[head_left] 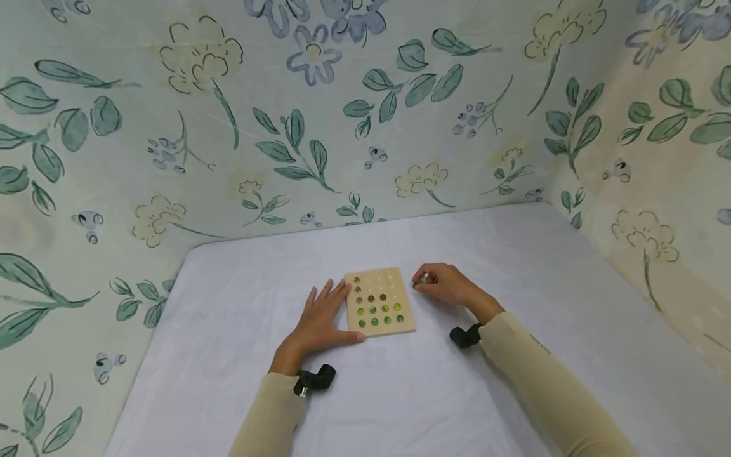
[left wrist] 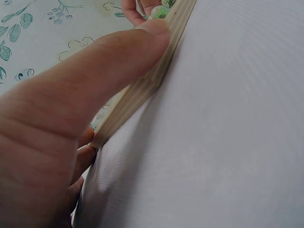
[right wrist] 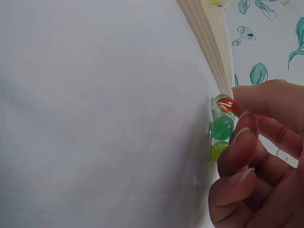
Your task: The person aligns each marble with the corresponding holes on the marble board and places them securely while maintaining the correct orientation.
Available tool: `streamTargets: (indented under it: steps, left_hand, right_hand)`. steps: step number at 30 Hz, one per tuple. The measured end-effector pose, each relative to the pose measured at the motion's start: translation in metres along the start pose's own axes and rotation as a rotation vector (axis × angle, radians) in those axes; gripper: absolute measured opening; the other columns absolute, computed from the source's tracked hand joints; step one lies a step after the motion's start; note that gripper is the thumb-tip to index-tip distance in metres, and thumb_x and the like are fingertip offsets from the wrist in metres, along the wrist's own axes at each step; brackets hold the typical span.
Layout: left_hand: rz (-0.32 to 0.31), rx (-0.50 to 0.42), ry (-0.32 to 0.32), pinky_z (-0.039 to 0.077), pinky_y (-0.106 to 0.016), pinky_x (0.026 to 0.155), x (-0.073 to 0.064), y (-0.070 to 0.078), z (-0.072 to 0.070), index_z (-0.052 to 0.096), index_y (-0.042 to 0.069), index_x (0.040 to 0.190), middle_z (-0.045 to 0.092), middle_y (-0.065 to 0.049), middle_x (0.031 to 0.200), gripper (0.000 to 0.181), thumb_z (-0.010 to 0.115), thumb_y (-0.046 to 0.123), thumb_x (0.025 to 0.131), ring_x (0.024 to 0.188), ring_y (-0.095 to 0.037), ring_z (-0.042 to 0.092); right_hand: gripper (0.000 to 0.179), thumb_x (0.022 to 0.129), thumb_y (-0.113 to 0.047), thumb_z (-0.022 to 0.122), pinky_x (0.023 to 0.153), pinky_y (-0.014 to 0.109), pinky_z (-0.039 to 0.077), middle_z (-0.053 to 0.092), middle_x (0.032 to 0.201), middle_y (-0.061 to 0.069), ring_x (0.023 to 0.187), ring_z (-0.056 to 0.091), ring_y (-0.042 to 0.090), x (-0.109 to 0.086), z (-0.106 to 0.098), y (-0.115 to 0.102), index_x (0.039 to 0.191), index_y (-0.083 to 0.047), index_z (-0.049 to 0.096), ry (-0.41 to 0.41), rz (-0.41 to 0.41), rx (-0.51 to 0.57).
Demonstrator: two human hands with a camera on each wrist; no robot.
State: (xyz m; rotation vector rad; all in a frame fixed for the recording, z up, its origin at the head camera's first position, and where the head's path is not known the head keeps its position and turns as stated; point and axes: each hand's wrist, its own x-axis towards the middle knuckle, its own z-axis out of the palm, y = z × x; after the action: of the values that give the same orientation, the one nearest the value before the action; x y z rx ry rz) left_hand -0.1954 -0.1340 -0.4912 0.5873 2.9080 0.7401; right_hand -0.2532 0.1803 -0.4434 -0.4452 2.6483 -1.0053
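A square wooden board point(head_left: 407, 322) lies on the white cloth, with rows of green, yellow-green and darker glass marbles point(head_left: 373, 310) in its hollows. My left hand point(head_left: 320, 317) is spread at the board's left side; its fingers touch that edge and its thumb rests along the near edge, which the left wrist view shows closely. Just right of the board, my right hand point(head_left: 448, 284) has thumb and forefinger at a clear marble with a red swirl point(right wrist: 223, 104), pinching it. Beside it are a green marble point(right wrist: 222, 128) and a yellow-green marble point(right wrist: 218, 151), partly behind the curled fingers.
The white cloth point(head_left: 188, 393) covers the table around the board. A flower-patterned curtain point(head_left: 228, 178) rises along the back and both sides. Each wrist wears a small black camera, such as the left one point(head_left: 315, 379).
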Motion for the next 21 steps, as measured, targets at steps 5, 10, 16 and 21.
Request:
streamTargets:
  steps: [5,10,16,21]
  left_hand:
    - [0.0,0.012,-0.002,-0.009,-0.042,0.118,0.0007,-0.001,-0.0001,0.018,0.023,0.156,0.014,0.007,0.16,0.118,0.063,0.082,0.064,0.148,-0.017,0.0]
    - [0.001,0.006,0.005,-0.009,-0.042,0.118,0.0006,-0.0004,0.0003,0.019,0.022,0.156,0.015,0.007,0.16,0.117,0.064,0.08,0.064,0.148,-0.018,0.001]
    - [-0.01,0.009,-0.003,-0.009,-0.042,0.118,0.0009,0.0,0.0006,0.019,0.023,0.156,0.014,0.008,0.16,0.117,0.065,0.08,0.064,0.148,-0.017,0.0]
    - [-0.019,0.019,-0.013,-0.009,-0.042,0.118,0.0005,0.001,-0.0007,0.017,0.024,0.156,0.013,0.008,0.16,0.117,0.064,0.08,0.064,0.148,-0.016,-0.001]
  right_hand:
    - [0.014,0.091,-0.014,0.067,0.056,0.026,0.042,0.057,0.077,0.006,0.065,0.049,0.017,-0.0008,-0.0006,-0.0014,0.104,-0.012,0.067,-0.005,0.0,0.001]
    - [0.013,0.09,-0.013,0.067,0.056,0.026,0.04,0.056,0.076,0.005,0.065,0.048,0.016,-0.0001,0.0005,-0.0001,0.103,-0.012,0.067,-0.007,0.006,-0.008]
    - [0.011,0.088,-0.011,0.068,0.057,0.027,0.04,0.055,0.075,0.004,0.066,0.048,0.017,0.0017,0.0025,0.0008,0.099,-0.014,0.067,-0.012,0.044,-0.02]
    - [0.01,0.087,-0.01,0.07,0.057,0.028,0.04,0.055,0.074,0.004,0.066,0.049,0.017,0.0032,0.0031,-0.0002,0.096,-0.013,0.067,-0.018,0.048,-0.033]
